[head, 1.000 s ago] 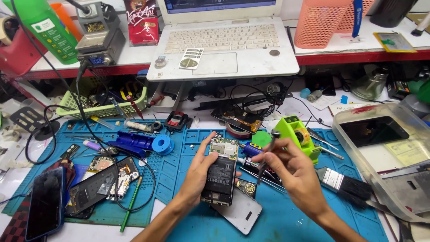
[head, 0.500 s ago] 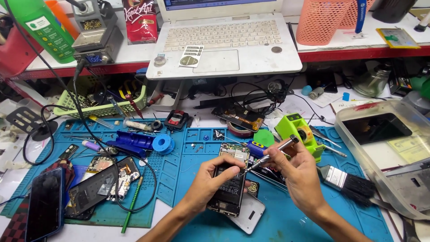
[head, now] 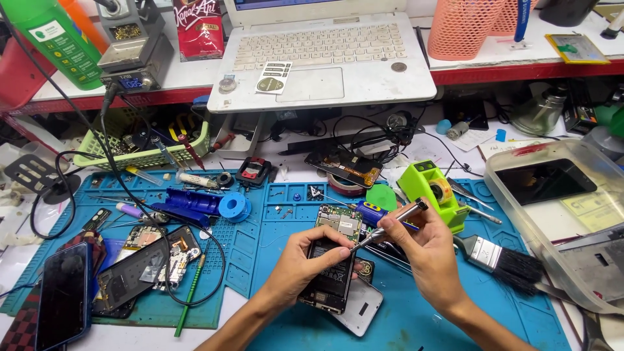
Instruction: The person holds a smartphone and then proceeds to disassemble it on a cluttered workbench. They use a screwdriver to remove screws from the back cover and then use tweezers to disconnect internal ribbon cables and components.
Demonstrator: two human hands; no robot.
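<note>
centrally, left hand (head: 305, 263) cupped around an opened phone (head: 333, 260), thumb and fingers gripping its edges, back cover off, battery and circuit board exposed. right hand (head: 426, 250) pinched closed on a slim metal screwdriver (head: 389, 224), tip down at the upper part of the phone near the board. underneath, a grey back cover (head: 359, 312), partly hidden by the phone, lying on the blue work mat (head: 260, 260). just right of the right hand, a black-bristled brush (head: 510, 260); behind it, a lime-green tape dispenser (head: 432, 188). further left on the mat, a blue solder spool (head: 234, 207), a second disassembled phone (head: 140, 273) and a dark phone (head: 62, 302) with a blue rim. far right, a clear plastic tray (head: 572, 240). on the shelf above, a white laptop (head: 325, 58).
</note>
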